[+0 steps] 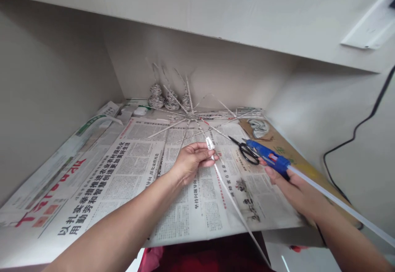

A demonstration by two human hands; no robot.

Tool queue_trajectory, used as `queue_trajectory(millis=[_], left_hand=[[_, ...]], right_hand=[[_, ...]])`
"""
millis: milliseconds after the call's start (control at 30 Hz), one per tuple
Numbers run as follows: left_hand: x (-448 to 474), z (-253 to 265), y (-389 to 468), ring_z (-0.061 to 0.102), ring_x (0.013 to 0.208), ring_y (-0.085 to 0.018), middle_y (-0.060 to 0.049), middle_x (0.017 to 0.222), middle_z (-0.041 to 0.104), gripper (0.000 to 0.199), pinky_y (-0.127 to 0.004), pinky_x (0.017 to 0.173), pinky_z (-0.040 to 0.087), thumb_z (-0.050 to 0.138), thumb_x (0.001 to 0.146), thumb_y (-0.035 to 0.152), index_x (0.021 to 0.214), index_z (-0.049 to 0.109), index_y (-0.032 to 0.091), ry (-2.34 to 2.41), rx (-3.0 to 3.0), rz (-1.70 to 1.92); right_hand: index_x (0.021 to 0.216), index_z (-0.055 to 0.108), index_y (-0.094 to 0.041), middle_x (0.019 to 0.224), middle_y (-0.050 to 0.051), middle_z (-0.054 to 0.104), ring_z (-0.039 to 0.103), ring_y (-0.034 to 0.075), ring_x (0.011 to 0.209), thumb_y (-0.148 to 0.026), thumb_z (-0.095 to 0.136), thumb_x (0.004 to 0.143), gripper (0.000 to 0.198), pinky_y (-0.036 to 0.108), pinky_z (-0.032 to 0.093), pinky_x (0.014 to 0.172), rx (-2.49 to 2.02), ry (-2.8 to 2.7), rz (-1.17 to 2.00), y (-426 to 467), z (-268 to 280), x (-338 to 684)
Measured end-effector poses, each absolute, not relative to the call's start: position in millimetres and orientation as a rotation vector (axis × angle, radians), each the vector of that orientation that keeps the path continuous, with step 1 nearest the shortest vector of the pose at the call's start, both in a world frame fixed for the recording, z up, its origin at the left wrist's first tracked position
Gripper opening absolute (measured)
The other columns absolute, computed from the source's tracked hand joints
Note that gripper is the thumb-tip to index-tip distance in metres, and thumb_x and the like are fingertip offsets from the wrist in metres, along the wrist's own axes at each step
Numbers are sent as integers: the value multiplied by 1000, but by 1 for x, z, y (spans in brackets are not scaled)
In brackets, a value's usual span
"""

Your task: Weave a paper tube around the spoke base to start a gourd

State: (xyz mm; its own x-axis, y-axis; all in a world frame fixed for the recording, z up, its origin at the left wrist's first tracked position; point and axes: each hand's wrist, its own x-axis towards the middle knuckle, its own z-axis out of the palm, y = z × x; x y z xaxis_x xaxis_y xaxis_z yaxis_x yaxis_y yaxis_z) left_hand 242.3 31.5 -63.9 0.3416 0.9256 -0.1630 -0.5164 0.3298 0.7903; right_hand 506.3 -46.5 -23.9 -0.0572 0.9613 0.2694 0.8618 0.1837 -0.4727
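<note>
My left hand (196,159) is closed, its thumb and fingers pinching a thin white paper strip (231,198). A flattened, printed end of the strip pokes up past the fingertips, and the rest trails down over the table's front edge. In my right hand (285,183) is a blue hot glue gun (268,152), its tip pointing up and left, with a long white glue stick (336,200) sticking out of its back. Black-handled scissors (248,155) are close beside the gun's nozzle. Beyond my left hand lies a star of rolled newspaper tubes (191,115), spread out from one centre.
Newspaper sheets (108,189) cover the table. Several woven paper gourd shapes (156,97) stand by the back wall, near a bundle of paper tubes (216,115). Cardboard (296,161) lies at right. A black cable (348,140) hangs along the right wall; a shelf panel (197,8) overhangs.
</note>
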Motion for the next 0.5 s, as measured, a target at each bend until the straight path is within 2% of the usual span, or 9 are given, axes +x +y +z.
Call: queue_trajectory(millis=[133, 200, 367, 500], left_hand=[[242, -62, 31, 67, 79, -21, -10, 80, 67, 28, -21, 63, 57, 72, 65, 11, 88, 58, 9, 723, 713, 1035], [242, -62, 31, 67, 79, -21, -8, 80, 67, 28, -21, 64, 57, 73, 64, 11, 87, 58, 10, 733, 708, 1033], [243, -62, 33, 67, 80, -21, -7, 80, 67, 29, -21, 64, 57, 74, 63, 12, 88, 58, 11, 748, 721, 1014], [243, -64, 33, 68, 79, -20, -7, 79, 67, 28, -21, 64, 57, 73, 64, 12, 88, 59, 11, 754, 729, 999]], right_hand=[[111, 52, -22, 92, 8, 66, 62, 26, 78, -44, 49, 82, 37, 33, 47, 63, -1976, -1914, 11, -31, -22, 544], [114, 50, -22, 89, 8, 66, 63, 24, 72, -42, 48, 82, 38, 31, 46, 59, -2027, -2006, 13, -25, -24, 570], [110, 49, -19, 98, 11, 64, 61, 26, 84, -28, 48, 79, 33, 32, 45, 70, -2156, -2109, -120, -25, -32, 632], [106, 49, -20, 92, 9, 63, 58, 23, 83, -20, 49, 75, 31, 31, 44, 72, -2135, -2190, -104, -34, -30, 664]])
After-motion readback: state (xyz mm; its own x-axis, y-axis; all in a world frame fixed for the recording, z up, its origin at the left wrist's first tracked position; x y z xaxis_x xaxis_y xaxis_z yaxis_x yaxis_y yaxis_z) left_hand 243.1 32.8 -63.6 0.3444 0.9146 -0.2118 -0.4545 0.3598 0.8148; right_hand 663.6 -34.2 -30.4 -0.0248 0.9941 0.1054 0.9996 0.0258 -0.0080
